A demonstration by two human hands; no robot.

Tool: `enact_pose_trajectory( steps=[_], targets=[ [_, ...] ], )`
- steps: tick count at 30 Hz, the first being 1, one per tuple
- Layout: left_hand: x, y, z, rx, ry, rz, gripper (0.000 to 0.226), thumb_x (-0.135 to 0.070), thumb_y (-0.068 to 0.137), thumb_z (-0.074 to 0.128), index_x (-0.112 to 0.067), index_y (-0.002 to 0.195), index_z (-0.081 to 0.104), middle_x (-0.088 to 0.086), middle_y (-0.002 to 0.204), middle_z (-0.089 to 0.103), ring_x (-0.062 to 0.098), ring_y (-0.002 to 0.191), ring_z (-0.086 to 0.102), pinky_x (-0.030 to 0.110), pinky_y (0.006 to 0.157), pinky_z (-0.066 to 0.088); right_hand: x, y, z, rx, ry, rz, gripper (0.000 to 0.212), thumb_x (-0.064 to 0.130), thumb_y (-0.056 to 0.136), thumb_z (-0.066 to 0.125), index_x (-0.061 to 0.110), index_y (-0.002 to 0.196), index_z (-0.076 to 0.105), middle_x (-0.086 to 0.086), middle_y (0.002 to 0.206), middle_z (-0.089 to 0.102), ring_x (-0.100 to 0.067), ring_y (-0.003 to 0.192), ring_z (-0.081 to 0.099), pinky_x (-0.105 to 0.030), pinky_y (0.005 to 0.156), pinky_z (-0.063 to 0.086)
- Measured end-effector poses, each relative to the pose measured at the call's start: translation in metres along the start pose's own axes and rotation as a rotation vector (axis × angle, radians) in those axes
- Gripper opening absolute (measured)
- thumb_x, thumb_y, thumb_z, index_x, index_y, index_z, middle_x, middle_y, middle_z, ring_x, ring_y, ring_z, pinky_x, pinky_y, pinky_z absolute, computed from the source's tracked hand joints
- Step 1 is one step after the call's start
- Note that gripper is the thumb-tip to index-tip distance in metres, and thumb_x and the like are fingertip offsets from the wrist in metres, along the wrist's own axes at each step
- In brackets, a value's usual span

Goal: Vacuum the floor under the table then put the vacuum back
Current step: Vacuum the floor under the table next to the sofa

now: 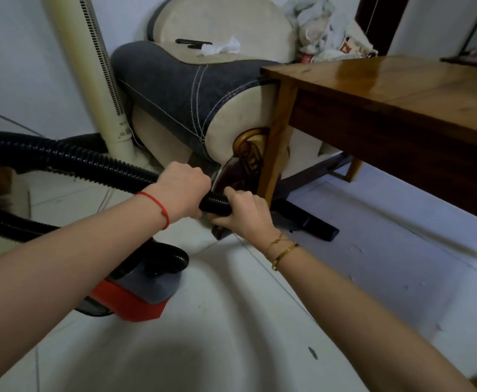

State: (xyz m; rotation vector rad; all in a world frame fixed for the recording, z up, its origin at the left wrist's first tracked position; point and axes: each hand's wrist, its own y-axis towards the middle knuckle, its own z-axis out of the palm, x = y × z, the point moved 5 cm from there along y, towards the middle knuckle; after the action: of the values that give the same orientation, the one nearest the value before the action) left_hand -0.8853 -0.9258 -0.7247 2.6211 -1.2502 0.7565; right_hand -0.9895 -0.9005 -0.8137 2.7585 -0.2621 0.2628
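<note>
the black ribbed vacuum hose (84, 162) is gripped by both hands near the foot of the sofa arm (192, 89). the left hand (182, 188) is curled round the hose from above, its fingers hidden on the far side. the right hand (244, 212) is wrapped round the hose end just beside it, fingers clamped together underneath and thumb over the top; the two hands are almost touching. a red string (155, 206) is worn on the left wrist and gold bracelets (282, 250) on the right.

past the right hand, the black floor nozzle (313, 224) is seen lying on the pale tiled floor (231, 321) at the edge of the wooden table (387, 83), beside the near table leg (276, 140). how the nozzle joins the hose is hidden behind the right hand and the leg. the red and grey vacuum body (135, 295) is partly covered by the left forearm, and the hose is cut off at the left frame edge. a tall cream tower fan (95, 69) stands beside the sofa. what seems to be a crumpled tissue (220, 48) lies on the sofa seat.
</note>
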Motion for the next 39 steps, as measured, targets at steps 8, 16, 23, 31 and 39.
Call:
enact_pose_trajectory(
  steps=[8,16,23,31,39],
  targets=[
    [-0.049,0.049,0.023,-0.221,-0.01,0.11,0.031,-0.041,0.088,0.056,-0.019,0.11,0.05,-0.002,0.093,0.063,0.019,0.079,0.064,0.029,0.059,0.038,-0.08,0.002,0.024,0.056,-0.151,0.018,0.036,0.037,0.086,0.064,0.013,0.109,0.05,-0.008,0.095,0.062,-0.028,0.081,0.063,-0.033,0.058,0.042],
    [-0.106,0.131,0.044,-0.26,-0.187,0.104,0.032,-0.04,0.089,0.057,-0.017,0.109,0.048,0.001,0.096,0.064,0.021,0.083,0.064,0.031,0.059,0.035,-0.176,0.019,0.05,0.144,-0.202,0.084,0.03,0.026,0.09,0.061,0.01,0.113,0.05,-0.013,0.102,0.062,-0.035,0.089,0.064,-0.036,0.062,0.042],
    [-0.143,0.205,0.053,-0.243,-0.263,0.088,0.03,-0.033,0.086,0.062,-0.015,0.108,0.051,0.004,0.095,0.064,0.025,0.083,0.065,0.032,0.062,0.037,-0.247,0.039,0.06,0.157,-0.038,0.14,0.033,0.019,0.091,0.062,0.009,0.121,0.054,-0.009,0.113,0.061,-0.019,0.097,0.057,-0.013,0.065,0.033],
    [-0.153,0.243,0.059,-0.233,-0.324,0.084,0.029,-0.037,0.088,0.058,-0.016,0.108,0.053,0.004,0.095,0.063,0.025,0.082,0.064,0.031,0.062,0.039,-0.275,0.064,0.067,0.202,-0.124,0.11,0.042,0.024,0.087,0.066,0.007,0.124,0.055,-0.016,0.118,0.063,-0.032,0.11,0.059,-0.036,0.086,0.044],
    [-0.15,0.231,0.062,-0.212,-0.3,0.104,0.03,-0.035,0.087,0.06,-0.016,0.109,0.051,0.003,0.094,0.063,0.024,0.081,0.064,0.032,0.062,0.038,-0.262,0.054,0.068,0.186,-0.118,0.069,0.04,0.025,0.087,0.066,0.008,0.122,0.055,-0.015,0.113,0.064,-0.032,0.104,0.061,-0.035,0.079,0.045]
  ],
)
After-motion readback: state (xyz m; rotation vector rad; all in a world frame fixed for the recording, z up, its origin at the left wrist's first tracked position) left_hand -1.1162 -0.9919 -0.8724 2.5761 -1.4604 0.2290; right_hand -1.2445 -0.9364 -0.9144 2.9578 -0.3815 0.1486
